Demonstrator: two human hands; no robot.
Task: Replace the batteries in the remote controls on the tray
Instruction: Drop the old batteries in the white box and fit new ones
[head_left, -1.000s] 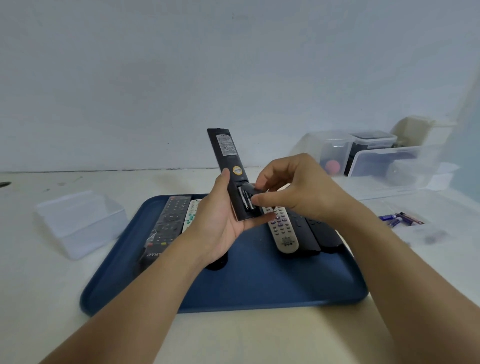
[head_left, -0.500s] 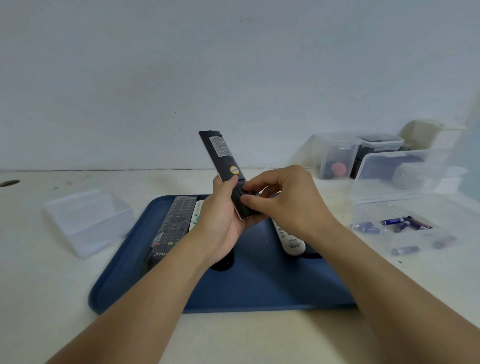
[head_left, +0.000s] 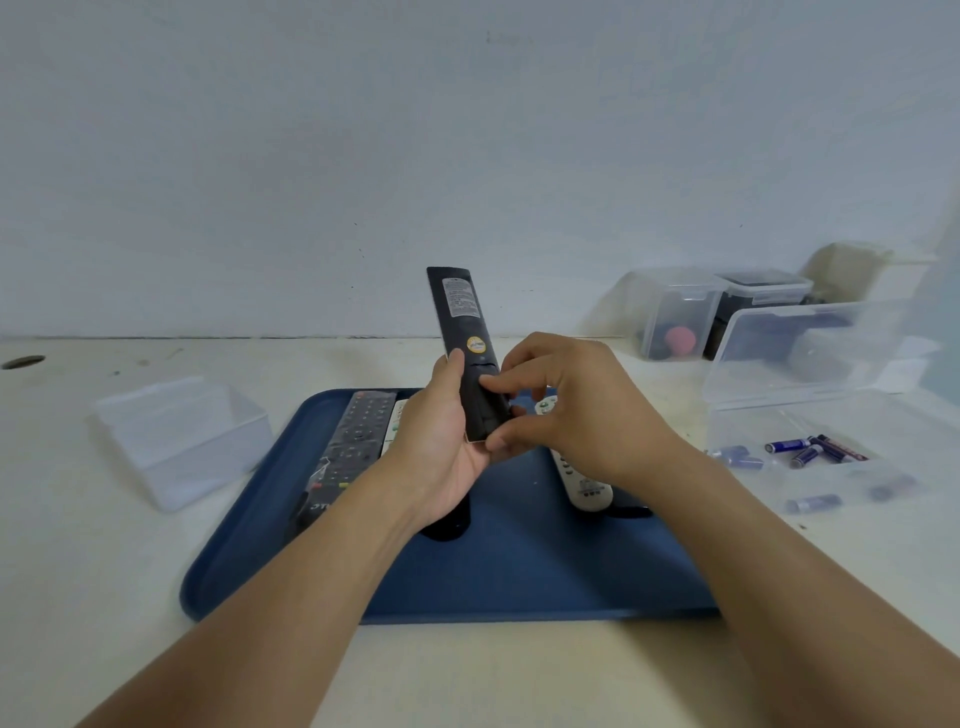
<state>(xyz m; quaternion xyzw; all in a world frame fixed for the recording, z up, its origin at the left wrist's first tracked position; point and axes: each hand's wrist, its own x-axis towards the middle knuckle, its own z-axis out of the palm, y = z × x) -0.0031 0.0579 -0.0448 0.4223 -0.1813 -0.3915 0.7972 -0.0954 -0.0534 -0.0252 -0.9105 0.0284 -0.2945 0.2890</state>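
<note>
Table (head_left: 104, 597), pale, runs wall to wall. Blue tray (head_left: 519, 571) at centre, in front of me.

At 3 o'clock of the tray, open clear box (head_left: 810, 410) with loose batteries (head_left: 787, 445) inside. At 9 o'clock, clear tub (head_left: 176, 441). At 1 to 2 o'clock by the wall, lidded bins (head_left: 675, 312).

On the tray: black remote (head_left: 358, 447) at 10 o'clock with a white one just beside it, mostly hidden; white remote (head_left: 582, 480) near 2 o'clock, part under my wrist.

My left hand (head_left: 441, 452) wraps the lower end of the held remote (head_left: 465, 343), back side toward me, top tilted to 12 o'clock, above the tray. Thumb lies along its left edge.

My right hand (head_left: 566, 421) comes in from 3 o'clock, fingers curled, fingertip pressing the battery cover (head_left: 480, 400), thumb at the remote's bottom end.
</note>
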